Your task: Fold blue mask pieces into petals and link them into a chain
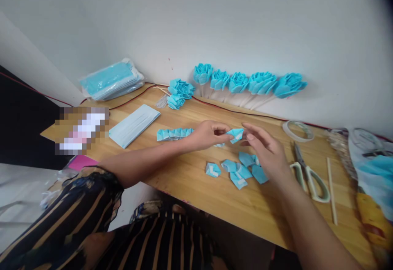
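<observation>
Above the middle of the table, my left hand [210, 134] pinches a small folded light-blue piece [236, 135] with a white strip on it. At the right edge of that piece, the thumb and fingers of my right hand [266, 147] close on it too. Several similar folded pieces [238, 173] lie loosely on the wood below my hands. A row of folded blue pieces [172, 134] stands behind my left forearm, which partly hides it.
Blue flowers on sticks [239, 82] lean on the wall; others [179, 91] lie left. Flat face masks [135, 124] and a bagged stack [110, 79] sit left. Right are a tape roll [297, 130], scissors [307, 173], a stick [331, 190] and a yellow object [371, 216].
</observation>
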`<state>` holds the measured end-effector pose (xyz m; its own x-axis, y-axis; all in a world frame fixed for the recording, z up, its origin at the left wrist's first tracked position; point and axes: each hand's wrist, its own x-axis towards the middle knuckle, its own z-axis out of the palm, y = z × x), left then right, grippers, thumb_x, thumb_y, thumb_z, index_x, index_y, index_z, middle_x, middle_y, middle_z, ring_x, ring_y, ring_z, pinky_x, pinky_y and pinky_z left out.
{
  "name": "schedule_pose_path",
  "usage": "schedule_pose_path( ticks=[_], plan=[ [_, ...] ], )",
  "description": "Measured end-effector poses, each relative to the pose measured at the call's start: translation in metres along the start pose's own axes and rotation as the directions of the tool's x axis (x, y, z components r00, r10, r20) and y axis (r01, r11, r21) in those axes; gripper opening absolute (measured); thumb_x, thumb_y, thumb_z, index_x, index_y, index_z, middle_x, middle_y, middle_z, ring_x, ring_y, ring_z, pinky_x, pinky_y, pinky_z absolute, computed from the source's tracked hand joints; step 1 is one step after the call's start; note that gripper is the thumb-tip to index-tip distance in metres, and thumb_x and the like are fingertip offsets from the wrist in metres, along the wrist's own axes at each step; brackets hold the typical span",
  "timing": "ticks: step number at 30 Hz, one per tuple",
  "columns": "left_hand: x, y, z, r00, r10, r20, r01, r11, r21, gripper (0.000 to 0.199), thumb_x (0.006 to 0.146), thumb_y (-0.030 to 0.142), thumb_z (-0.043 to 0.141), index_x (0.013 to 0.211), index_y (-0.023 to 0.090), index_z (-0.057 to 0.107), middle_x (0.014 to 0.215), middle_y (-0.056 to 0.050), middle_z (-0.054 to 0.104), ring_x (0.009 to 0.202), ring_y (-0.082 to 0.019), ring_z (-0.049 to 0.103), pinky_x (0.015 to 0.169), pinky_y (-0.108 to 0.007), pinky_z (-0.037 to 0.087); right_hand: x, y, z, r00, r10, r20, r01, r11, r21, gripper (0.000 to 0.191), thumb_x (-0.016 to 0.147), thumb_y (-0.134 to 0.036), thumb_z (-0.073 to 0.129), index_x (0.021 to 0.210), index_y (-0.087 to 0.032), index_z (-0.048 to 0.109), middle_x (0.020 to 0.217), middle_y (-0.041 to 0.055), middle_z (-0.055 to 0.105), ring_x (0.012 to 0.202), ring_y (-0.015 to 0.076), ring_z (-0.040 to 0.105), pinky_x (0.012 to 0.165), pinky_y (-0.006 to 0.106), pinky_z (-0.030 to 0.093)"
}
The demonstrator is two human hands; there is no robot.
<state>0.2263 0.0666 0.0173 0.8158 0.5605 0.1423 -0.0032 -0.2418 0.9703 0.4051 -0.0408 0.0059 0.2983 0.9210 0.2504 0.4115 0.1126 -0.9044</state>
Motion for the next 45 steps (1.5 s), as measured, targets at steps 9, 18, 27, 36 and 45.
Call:
schedule_pose_path(
  ticks=[9, 18, 27, 36, 45],
  plan=[
    [-0.002, -0.003, 0.005, 0.999, -0.01, 0.051, 0.004, 0.992, 0.123, 0.027, 0.083, 0.039, 0.06, 0.073, 0.014, 0.06, 0.064, 0.004, 0.05, 0.062, -0.007, 0.041, 0.059, -0.022, 0.032, -0.004, -0.005, 0.008, 0.995, -0.007, 0.104, -0.001, 0.997, 0.082, 0.04, 0.081, -0.029, 0.068, 0.121, -0.026, 0.063, 0.077, -0.002, 0.061, 0.07, 0.0134, 0.062, 0.064, 0.027, 0.053],
    [-0.004, 0.004, 0.007, 0.999, 0.025, 0.036, -0.035, 0.952, 0.304, 0.014, 0.08, 0.027, 0.061, 0.077, 0.014, 0.06, 0.074, 0.001, 0.059, 0.07, -0.01, 0.05, 0.066, -0.024, 0.037, -0.009, -0.012, 0.013, 0.998, -0.055, 0.037, 0.054, 0.998, 0.016, 0.036, 0.08, -0.025, 0.065, 0.115, -0.024, 0.067, 0.075, -0.0021, 0.061, 0.067, 0.0126, 0.06, 0.062, 0.026, 0.052],
    [-0.002, 0.0, 0.005, 0.997, 0.043, 0.069, -0.062, 0.948, 0.311, 0.011, 0.081, 0.025, 0.057, 0.077, 0.015, 0.057, 0.072, 0.002, 0.057, 0.069, -0.01, 0.048, 0.064, -0.024, 0.036, -0.008, -0.012, 0.011, 1.0, -0.006, 0.005, 0.005, 0.999, 0.034, 0.033, 0.081, -0.028, 0.066, 0.114, -0.025, 0.069, 0.078, -0.0013, 0.065, 0.069, 0.0135, 0.063, 0.068, 0.029, 0.056],
    [0.0, -0.003, 0.002, 0.998, -0.007, 0.054, -0.004, 0.981, 0.196, 0.014, 0.081, 0.027, 0.058, 0.082, 0.014, 0.062, 0.072, 0.002, 0.059, 0.065, -0.008, 0.048, 0.061, -0.021, 0.036, -0.011, 0.003, 0.009, 0.998, -0.053, -0.032, 0.049, 0.991, -0.122, 0.033, 0.087, -0.034, 0.063, 0.119, -0.025, 0.067, 0.087, 0.0007, 0.069, 0.077, 0.0159, 0.068, 0.076, 0.033, 0.057],
    [0.001, -0.009, 0.006, 0.993, -0.035, -0.113, 0.046, 0.995, 0.092, 0.016, 0.082, 0.029, 0.059, 0.078, 0.014, 0.06, 0.068, 0.004, 0.055, 0.063, -0.007, 0.045, 0.059, -0.021, 0.035, -0.01, -0.017, 0.007, 0.919, -0.392, -0.026, 0.34, 0.825, -0.451, 0.008, 0.089, -0.025, 0.06, 0.085, -0.026, 0.067, 0.08, 0.002, 0.07, 0.075, 0.0195, 0.066, 0.073, 0.036, 0.052]
  ],
)
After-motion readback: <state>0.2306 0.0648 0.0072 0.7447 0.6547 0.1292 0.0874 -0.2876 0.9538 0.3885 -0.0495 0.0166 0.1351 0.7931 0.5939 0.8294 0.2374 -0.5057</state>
